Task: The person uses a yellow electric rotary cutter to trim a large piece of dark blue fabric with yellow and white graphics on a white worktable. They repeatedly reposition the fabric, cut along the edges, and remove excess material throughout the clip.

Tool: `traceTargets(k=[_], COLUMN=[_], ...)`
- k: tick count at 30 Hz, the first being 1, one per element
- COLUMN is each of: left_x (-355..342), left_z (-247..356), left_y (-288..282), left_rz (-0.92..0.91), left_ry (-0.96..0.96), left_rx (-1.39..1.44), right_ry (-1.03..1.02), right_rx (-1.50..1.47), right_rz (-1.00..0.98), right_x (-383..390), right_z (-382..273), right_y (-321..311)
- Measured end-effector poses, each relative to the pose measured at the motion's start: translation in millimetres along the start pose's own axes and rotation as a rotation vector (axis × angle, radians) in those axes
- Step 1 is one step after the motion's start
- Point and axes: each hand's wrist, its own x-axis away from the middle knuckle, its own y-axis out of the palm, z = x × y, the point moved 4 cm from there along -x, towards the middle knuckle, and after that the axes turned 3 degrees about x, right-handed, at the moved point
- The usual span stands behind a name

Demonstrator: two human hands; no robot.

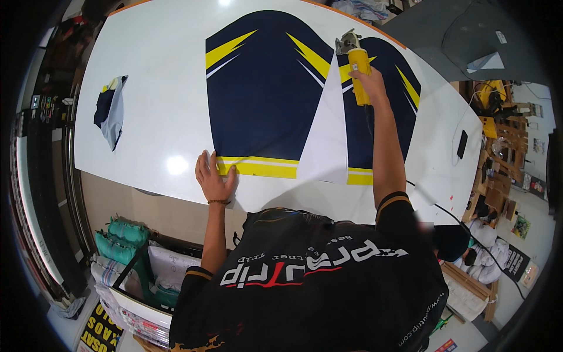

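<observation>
On the white table lies a navy fabric panel (258, 105) with yellow and white bolts and a yellow strip along its near edge. My left hand (214, 180) rests on its near left corner, fingers spread and pressed down. A matching navy panel (390, 126) lies to the right, partly covered by my right forearm. Between the two is a white wedge of cloth (328, 138), narrowing toward the far side. My right hand (370, 88) is wrapped round a yellow handheld electric fabric cutter (359, 61). Its metal cutting head is at the wedge's narrow far tip.
A crumpled navy, grey and yellow scrap (110, 111) lies on the table (158, 76) at left. A black phone-like object (463, 144) is near the right edge. A black cable (454, 212) crosses the near right edge. Green bundles (124, 240) stand below the left side.
</observation>
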Motion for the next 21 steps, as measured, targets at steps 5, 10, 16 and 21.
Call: traceTargets(k=[5,10,16,21], left_x=[-2.6,-47.0,-87.7,-57.9], left_z=[-8.8,63.4,215.4,323.8], left_y=[4.4,12.4,75.7,160.5], left_rz=[0.135,0.164,-0.166,-0.456], left_ry=[0.027,0.186,0.603,0.884], left_rx=[0.116,0.334,0.519,0.358], right_ry=[-0.002,0.066,0.156,0.269], right_rx=[-0.254,-0.328,-0.446,-0.543], right_rz=[0.032,0.111,0.283,0.474], right_x=[89.4,198.1,309.8,372.2], right_z=[23.4,91.4,225.1,301.5], right_y=[-33.8,-80.2,-103.2,-76.7])
